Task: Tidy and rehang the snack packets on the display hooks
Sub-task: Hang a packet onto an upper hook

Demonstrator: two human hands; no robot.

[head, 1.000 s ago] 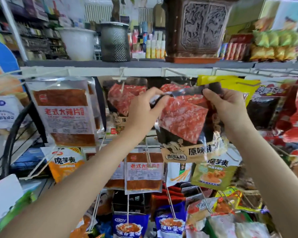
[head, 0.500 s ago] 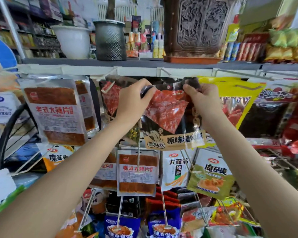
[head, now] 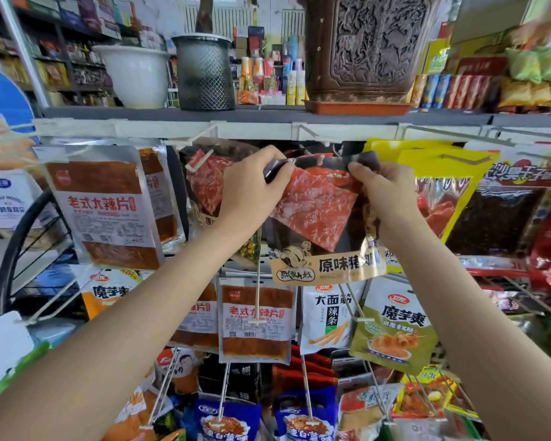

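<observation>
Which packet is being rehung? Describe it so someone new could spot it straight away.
Start at the grey shelf carrying the carved brown planter; the top row of hooks hangs just under it. The dark meat-jerky packet sits below the planter, pinched at its top corners by the left hand and right hand. Unlike its twin to the left, it is tilted and held.

Both hands are holding a dark jerky packet (head: 315, 214) up just under the shelf edge (head: 255, 130). The left hand (head: 247, 194) is pinching its top left corner, and the right hand (head: 384, 195) is pinching the top right. A matching packet (head: 204, 183) is hanging just behind on the left; a yellow packet (head: 449, 173) is hanging on the right.
</observation>
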